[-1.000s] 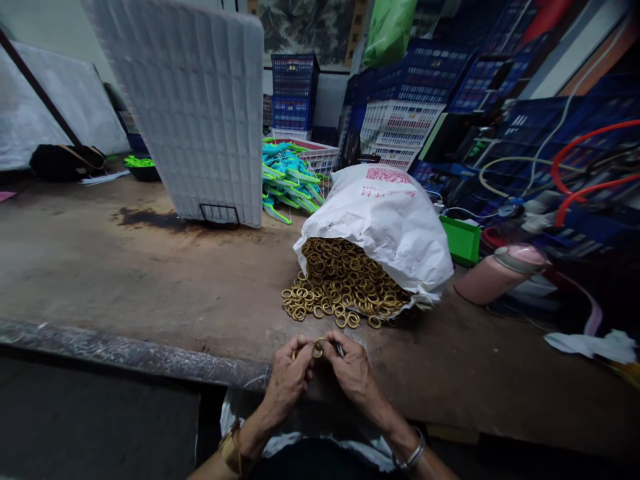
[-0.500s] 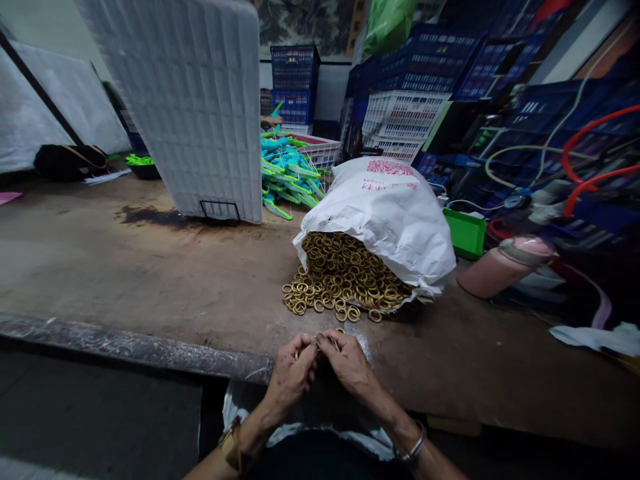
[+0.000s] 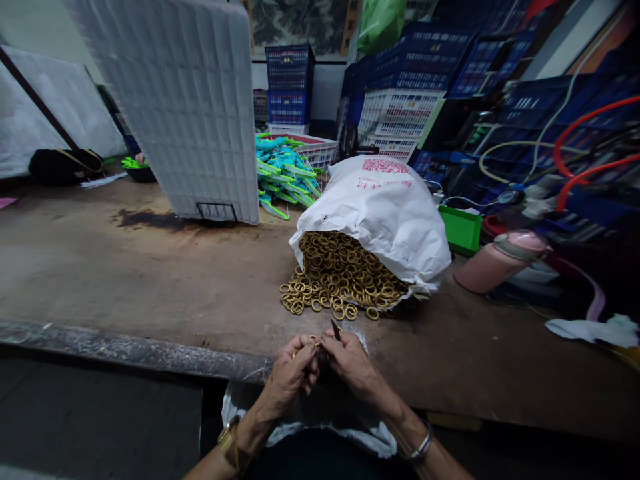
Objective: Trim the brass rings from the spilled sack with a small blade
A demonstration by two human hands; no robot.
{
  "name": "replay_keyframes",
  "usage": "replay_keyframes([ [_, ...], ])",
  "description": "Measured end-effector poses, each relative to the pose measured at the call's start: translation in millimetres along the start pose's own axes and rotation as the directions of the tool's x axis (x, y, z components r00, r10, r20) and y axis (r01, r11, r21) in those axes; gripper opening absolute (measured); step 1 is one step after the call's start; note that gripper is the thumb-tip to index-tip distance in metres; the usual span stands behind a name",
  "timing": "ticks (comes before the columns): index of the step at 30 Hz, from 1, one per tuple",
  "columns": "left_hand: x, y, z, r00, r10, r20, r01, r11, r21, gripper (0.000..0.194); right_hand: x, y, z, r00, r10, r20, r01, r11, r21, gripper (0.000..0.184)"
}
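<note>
Close together at the table's front edge, my two hands meet at the fingertips. My left hand (image 3: 291, 375) is closed on a brass-coloured ring (image 3: 313, 340), partly hidden by the fingers. A small knife with a dark pointed blade (image 3: 336, 330) sticks up out of my right hand (image 3: 354, 365), whose fingers are closed around it. Just beyond them, many similar rings (image 3: 345, 267) spill from the mouth of a white woven sack (image 3: 390, 200) lying on its side.
A tall whitish ribbed panel (image 3: 200, 113) stands on the wooden table (image 3: 150, 280) at left. Turquoise and green plastic pieces (image 3: 287, 173) are heaped behind it. A pink bottle (image 3: 500, 263) and green tray (image 3: 460, 230) stand at right. Someone's hand (image 3: 141, 159) shows by a dark bowl (image 3: 143, 175).
The knife in my right hand has turned, so its dark blade now points up. My fingers have shifted slightly around the ring. The view has moved a little to the right.
</note>
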State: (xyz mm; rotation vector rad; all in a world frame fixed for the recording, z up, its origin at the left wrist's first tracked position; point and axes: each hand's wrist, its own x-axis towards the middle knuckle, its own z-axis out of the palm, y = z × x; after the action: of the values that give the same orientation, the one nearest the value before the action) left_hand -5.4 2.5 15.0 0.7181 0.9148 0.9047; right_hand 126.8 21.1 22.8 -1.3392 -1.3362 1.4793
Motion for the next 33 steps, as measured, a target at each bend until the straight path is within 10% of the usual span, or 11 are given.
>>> replay_keyframes([
  [5,0,4,1.6,0.998,-0.013,-0.059,0.014,1.0,0.026,0.037,-2,5,-5,0.981,-0.157,-0.116,0.109,0.935,-0.337,0.028],
  [11,1,3,1.5,0.997,0.037,-0.074,-0.031,0.996,0.083,0.039,-10,11,-2,0.964,-0.26,0.054,0.224,0.685,-0.693,0.022],
  [33,-19,10,3.7,0.971,0.237,0.018,-0.236,0.952,0.196,0.039,-8,13,-4,0.982,-0.177,0.057,0.141,0.506,-0.851,0.029],
])
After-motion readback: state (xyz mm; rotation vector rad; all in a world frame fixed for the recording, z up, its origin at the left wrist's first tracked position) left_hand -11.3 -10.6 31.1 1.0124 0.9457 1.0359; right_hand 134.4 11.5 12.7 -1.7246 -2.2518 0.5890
